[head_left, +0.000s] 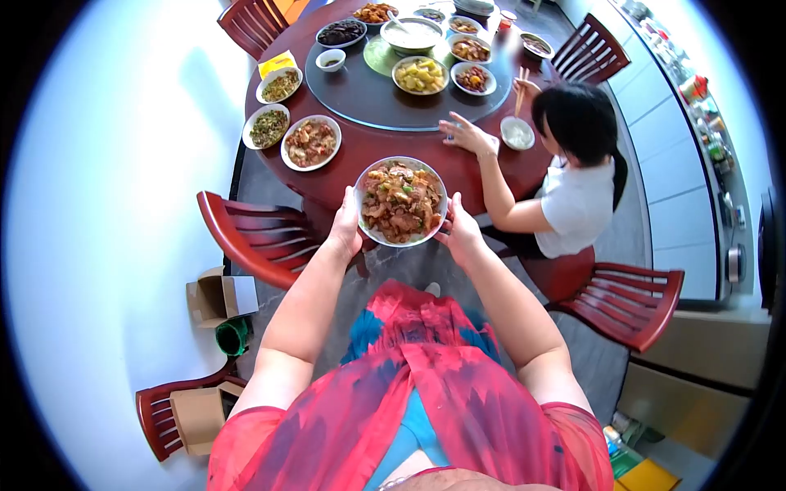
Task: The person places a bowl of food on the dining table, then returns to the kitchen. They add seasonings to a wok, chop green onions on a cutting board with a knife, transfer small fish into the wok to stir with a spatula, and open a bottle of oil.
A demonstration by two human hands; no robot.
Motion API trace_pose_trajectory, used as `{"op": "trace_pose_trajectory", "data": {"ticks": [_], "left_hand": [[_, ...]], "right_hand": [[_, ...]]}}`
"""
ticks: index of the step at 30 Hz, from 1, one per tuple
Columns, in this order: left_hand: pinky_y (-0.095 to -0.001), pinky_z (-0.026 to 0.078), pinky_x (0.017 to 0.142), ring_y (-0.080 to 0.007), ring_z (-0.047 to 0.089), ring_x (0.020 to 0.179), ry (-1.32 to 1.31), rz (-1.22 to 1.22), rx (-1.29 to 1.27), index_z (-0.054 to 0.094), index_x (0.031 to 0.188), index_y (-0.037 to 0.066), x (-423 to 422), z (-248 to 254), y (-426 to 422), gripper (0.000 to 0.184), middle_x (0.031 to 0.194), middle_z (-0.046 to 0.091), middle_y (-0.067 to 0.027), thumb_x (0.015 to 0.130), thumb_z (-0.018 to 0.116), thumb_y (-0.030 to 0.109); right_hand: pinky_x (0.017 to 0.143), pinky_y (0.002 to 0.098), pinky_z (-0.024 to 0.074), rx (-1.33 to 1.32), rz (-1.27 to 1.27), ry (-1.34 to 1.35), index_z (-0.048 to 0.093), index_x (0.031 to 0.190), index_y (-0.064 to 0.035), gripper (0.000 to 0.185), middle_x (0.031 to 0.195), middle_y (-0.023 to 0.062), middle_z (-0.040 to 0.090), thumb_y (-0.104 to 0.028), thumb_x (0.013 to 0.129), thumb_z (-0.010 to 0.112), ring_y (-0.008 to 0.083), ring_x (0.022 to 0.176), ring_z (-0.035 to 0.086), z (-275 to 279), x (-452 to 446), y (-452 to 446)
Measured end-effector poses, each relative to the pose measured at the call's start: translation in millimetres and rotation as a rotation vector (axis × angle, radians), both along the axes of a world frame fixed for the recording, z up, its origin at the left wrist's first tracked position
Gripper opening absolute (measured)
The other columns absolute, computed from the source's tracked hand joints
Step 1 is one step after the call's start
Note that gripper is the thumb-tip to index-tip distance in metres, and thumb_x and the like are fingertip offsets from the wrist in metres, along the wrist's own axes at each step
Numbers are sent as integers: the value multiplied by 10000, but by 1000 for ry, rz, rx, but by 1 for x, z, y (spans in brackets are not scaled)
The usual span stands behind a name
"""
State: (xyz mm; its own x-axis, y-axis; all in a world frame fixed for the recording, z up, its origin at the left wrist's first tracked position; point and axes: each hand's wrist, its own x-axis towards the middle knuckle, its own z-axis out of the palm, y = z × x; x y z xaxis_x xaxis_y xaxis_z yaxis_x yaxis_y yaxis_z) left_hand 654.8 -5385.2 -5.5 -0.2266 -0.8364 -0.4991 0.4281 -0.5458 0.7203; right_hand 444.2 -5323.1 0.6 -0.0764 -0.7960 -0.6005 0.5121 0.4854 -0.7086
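One open cardboard carton [206, 299] stands left of the filled bowl [399, 243], beside a white wall [155, 204]. Left of and beyond the bowl, a yellow packet [278, 61], any writing too small to read, lies near three food dishes [312, 168] on the round, dark red worktop [385, 142]. Left hand [348, 222]: grip part-closed on the bowl's left side. The bowl, heaped with brown, saucy food, is held above grey flooring [409, 266]; beyond it, a glass turntable [352, 94] carries further dishes. Right hand [463, 227]: grip part-closed on the bowl's right side. Right of the bowl sits a person [577, 196] with chopsticks [519, 96]; farther right, bottles and packets [716, 151], labels illegible, line pale cabinets [675, 204].
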Motion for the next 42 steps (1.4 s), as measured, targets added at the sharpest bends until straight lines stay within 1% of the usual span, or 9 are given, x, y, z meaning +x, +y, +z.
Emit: {"op": "trace_pose_trajectory", "data": {"ticks": [13,16,17,18,20,23,29,36,42], "left_hand": [[-387,233,1122,-240,271,1384,-269,-59,-28,232,1461,43,23,-114,-349,736,1509,282,-122,969,241,590],[-438,356,1066,-271,379,1324,-338,27,20,240,1451,68,15,-97,-392,700,1468,345,-137,972,285,576],[-451,350,1069,-279,367,1332,-247,-51,2,206,1460,84,30,-130,-422,712,1478,325,-139,965,289,588],[-444,222,1122,-269,234,1399,-348,-105,30,146,1483,76,27,-129,-434,799,1532,219,-121,936,217,655],[-425,343,1075,-262,377,1325,-254,-51,32,272,1437,57,28,-125,-455,717,1448,376,-129,962,295,594],[-426,274,1104,-271,301,1372,-373,-85,-23,239,1468,72,34,-131,-481,808,1504,284,-139,926,225,671],[-383,306,1085,-249,361,1328,-273,54,4,340,1414,21,37,-176,-531,770,1455,356,-142,940,298,626],[-325,346,1036,-182,455,1208,-193,265,-80,402,1352,5,19,-124,-530,570,1308,492,-102,977,403,434],[-329,243,1105,-209,327,1333,-143,252,-187,293,1440,38,6,-119,-514,638,1453,358,-103,962,459,428]], "right_hand": [[964,478,409,161,-58,-56,490,1273,-148,459,1285,14,502,-482,1002,329,218,1142,493,-77,24,-341],[978,485,400,167,-72,-80,494,1252,-139,424,1298,13,474,-453,1005,351,245,1147,471,-91,29,-398],[979,483,400,169,-77,-82,497,1247,-139,417,1296,12,477,-449,1006,356,245,1149,469,-97,31,-414],[981,481,400,170,-82,-84,500,1242,-139,410,1293,12,480,-444,1006,360,245,1151,468,-101,33,-428],[970,489,413,157,-93,-104,453,1329,-139,418,1340,40,472,-396,1008,385,226,1204,460,-109,36,-449],[974,477,414,125,-148,-176,452,1321,-128,360,1300,36,490,-286,998,446,239,1187,457,-112,43,-473],[1017,414,372,-22,-297,-417,452,1296,-101,362,1299,45,502,-250,970,505,200,1208,457,-149,46,-514],[1081,435,316,4,-357,-445,465,1254,-51,369,1277,57,500,-251,952,534,215,1223,445,-123,56,-531],[1121,452,282,-149,-401,-530,417,1285,-1,407,1333,102,441,-225,957,505,241,1282,398,-127,43,-535]]}}
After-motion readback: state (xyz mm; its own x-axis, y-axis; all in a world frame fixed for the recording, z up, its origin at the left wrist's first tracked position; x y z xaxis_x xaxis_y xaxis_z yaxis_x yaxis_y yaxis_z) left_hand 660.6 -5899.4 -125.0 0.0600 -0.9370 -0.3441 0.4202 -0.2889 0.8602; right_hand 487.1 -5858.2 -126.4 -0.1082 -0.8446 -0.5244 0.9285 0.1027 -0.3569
